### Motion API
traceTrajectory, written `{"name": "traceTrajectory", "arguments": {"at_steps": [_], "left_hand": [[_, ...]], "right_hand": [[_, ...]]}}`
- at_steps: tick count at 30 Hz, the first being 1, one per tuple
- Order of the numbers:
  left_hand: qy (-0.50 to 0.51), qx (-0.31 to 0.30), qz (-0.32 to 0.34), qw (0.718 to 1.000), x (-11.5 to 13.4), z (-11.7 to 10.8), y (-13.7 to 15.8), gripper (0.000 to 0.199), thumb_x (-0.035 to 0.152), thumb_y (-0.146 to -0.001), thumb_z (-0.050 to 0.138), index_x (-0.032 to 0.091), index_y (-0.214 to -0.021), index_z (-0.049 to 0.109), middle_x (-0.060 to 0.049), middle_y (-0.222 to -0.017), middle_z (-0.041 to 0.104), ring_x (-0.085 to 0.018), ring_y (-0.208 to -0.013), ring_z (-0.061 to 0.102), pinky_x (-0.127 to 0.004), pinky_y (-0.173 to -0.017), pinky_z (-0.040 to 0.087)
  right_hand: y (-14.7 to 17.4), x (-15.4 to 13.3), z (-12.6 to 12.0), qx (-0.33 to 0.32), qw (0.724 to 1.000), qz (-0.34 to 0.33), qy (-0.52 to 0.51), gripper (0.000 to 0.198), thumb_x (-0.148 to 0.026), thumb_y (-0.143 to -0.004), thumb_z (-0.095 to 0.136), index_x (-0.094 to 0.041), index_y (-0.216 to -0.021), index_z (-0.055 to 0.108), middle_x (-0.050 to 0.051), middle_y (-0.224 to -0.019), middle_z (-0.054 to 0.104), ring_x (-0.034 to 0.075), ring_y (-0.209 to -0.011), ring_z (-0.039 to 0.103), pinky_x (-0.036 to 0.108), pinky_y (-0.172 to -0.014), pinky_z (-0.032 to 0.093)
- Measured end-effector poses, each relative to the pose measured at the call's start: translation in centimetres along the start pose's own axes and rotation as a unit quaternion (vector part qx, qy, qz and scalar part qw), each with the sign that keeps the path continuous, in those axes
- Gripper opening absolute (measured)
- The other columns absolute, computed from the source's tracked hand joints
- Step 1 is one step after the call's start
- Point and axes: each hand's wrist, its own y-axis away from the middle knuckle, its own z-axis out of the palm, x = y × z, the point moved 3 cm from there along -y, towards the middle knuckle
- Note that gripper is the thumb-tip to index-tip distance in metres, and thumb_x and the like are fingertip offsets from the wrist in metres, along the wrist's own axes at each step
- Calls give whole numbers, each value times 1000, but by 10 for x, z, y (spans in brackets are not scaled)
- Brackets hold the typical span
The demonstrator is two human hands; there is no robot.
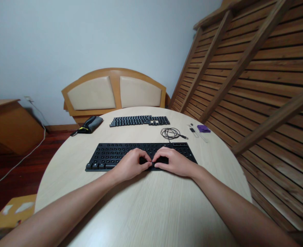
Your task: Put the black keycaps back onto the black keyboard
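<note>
A black keyboard [110,155] lies on the round table in front of me, most of its key positions showing bare switches. Keycaps sit on the left part of its bottom row, including the long space bar [111,165]. My left hand [134,162] and my right hand [174,161] meet over the front edge, right of the keyboard's middle. Thumb and index finger of each are pinched together around what looks like a small dark keycap [152,164], mostly covered by the fingertips.
Loose black keycaps [130,120] are laid out in rows at the back of the table [141,206]. A coiled USB cable [170,133] lies behind the keyboard. Small wire tools [194,132] and a purple cloth [204,128] lie right, a dark pouch [91,125] left.
</note>
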Motion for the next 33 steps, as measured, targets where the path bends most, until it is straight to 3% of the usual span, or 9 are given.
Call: {"name": "traceTrajectory", "arguments": {"at_steps": [20,33], "left_hand": [[-20,-2,6,1000,5,-2,-1,8,23,-87,69,21,-87,76,-1,-87,75,-19,-84,67,-30,-77,47],[25,-30,-8,999,-1,-1,-2,13,25,-88,65,20,-90,77,-2,-88,77,-19,-83,69,-28,-76,49]], "right_hand": [[0,0,1,5,1000,0,16,10,-17,-85,71,-22,-94,69,3,-97,73,19,-96,64,34,-88,48],[0,-1,-1,6,1000,3,15,8,-19,-88,70,-22,-95,69,4,-97,73,20,-97,63,35,-88,48]]}}
